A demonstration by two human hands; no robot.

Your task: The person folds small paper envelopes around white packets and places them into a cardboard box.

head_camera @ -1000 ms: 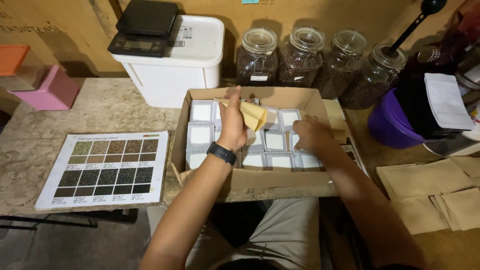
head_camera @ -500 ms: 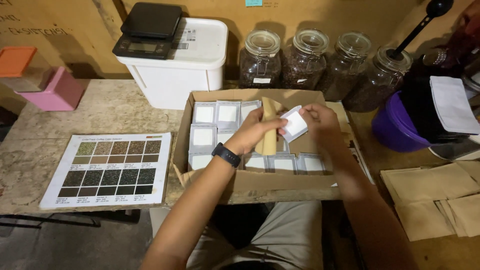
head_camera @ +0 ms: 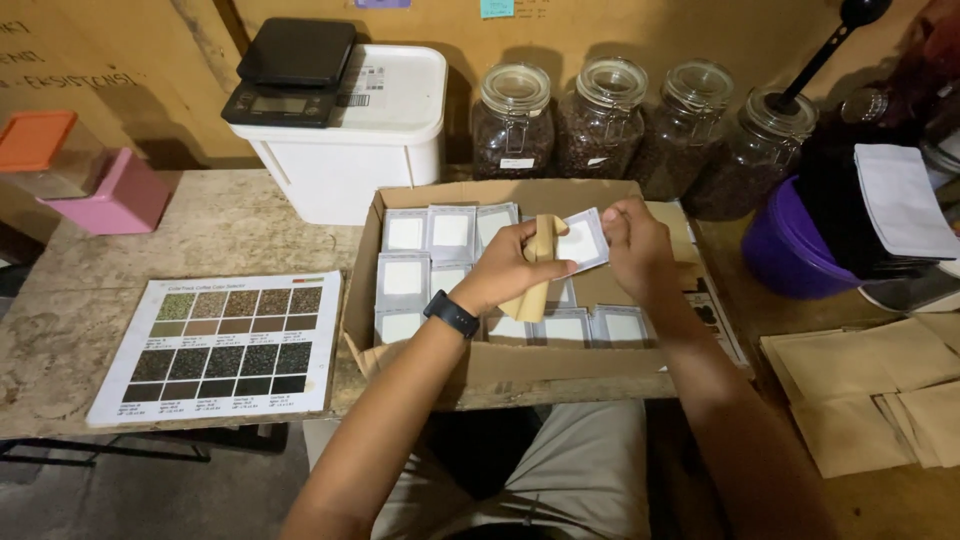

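**Packet now up out of the box, both hands on it**

Change since a sec ago: the left hand was down in the cardboard box w/ only the brown envelope; half a sec ago a small white packet came up, and now it sits higher, held above the box's middle, between both hands. Left hand's fingers are closed round the brown envelope, thumb also pinching the packet's left edge. Right hand pinches the packet's right edge, narrow grip. Judging by that, packet and envelope are being brought together; the packet isn't inside the envelope yet.

Edges & room:
- Box sits at the tabletop's front edge, centre, overhanging a bit toward the person's lap. More white packets lie in rows inside; a gap shows on the box's right side.
- Back edge: white tub w/ a black scale on top, then four glass jars just behind the box. Tight there.
- Left: a colour chart beside the box, near the front edge.
- Right: purple bucket close by; loose brown envelopes near the front right corner.
- Most open room is straight above the box.
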